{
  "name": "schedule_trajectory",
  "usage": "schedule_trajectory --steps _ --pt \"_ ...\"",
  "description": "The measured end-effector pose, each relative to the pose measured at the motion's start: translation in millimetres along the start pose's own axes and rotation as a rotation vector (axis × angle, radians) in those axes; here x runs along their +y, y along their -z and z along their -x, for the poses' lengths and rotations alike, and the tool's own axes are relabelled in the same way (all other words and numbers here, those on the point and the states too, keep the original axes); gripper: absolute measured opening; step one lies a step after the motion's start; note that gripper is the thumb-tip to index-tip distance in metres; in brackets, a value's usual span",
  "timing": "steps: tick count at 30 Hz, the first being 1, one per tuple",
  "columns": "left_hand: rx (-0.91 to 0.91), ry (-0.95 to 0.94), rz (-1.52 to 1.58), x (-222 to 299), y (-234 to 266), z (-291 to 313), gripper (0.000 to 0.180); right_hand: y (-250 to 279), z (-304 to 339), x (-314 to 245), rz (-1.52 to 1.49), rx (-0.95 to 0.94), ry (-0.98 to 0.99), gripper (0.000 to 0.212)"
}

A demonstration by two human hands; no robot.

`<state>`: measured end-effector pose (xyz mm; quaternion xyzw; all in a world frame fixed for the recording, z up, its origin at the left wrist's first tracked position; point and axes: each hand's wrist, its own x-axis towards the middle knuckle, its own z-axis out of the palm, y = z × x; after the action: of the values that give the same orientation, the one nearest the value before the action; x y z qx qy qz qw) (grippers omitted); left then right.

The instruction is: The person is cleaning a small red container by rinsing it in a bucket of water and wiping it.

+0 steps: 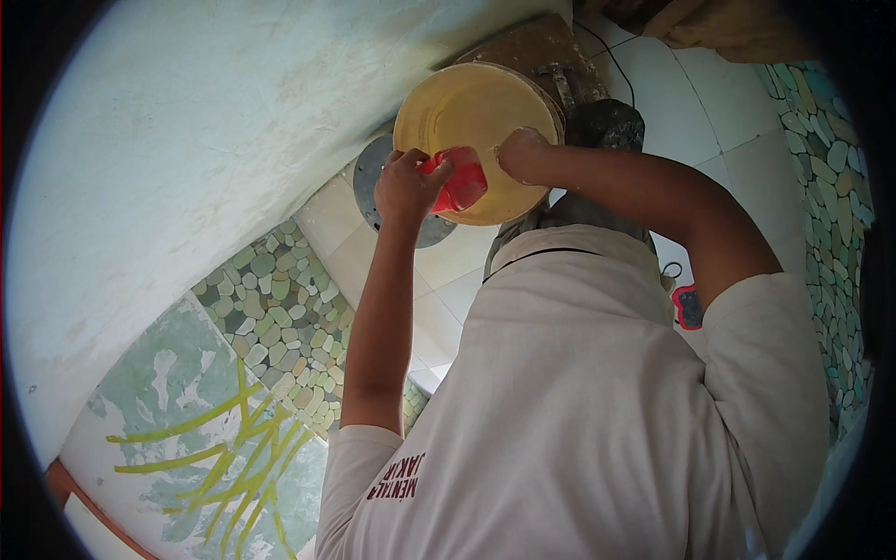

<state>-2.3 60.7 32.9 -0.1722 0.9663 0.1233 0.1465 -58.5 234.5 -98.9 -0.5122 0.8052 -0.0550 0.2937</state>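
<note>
A round yellow bucket (495,93) stands in front of me, its inside wall smeared with pale residue. Over its near left rim my left hand (408,187) grips a red plastic container (462,180), thumb on top and fingers around the edge. The container is tilted, and what it holds does not show. My right hand (525,156) is closed in a fist at the bucket's right side. Whatever it may hold is hidden behind the fingers.
A grey disc (371,177) lies by the bucket at the wall (205,121). Behind stands a brown board (532,47) with a hammer-like tool (561,89). Pebble tiling (271,303) borders the white floor tiles (747,103). A red-rimmed dark object (688,307) lies near my right elbow.
</note>
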Motion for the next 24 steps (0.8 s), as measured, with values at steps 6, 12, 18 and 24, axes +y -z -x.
schedule_trajectory --steps 6,12,18,24 --pt "-0.009 0.100 -0.020 -18 -21 1 0.050 17 18 6 -0.193 0.149 -0.070 0.029" --pt "-0.059 0.191 0.006 -21 -81 -19 0.056 40 38 5 -0.444 0.310 -0.185 0.044" --pt "-0.328 0.311 0.202 -35 -132 -58 0.068 54 60 11 -0.507 0.457 -0.274 0.047" --pt "-0.325 0.729 0.599 -72 -192 -64 0.071 65 73 12 -0.527 0.428 -0.323 0.050"
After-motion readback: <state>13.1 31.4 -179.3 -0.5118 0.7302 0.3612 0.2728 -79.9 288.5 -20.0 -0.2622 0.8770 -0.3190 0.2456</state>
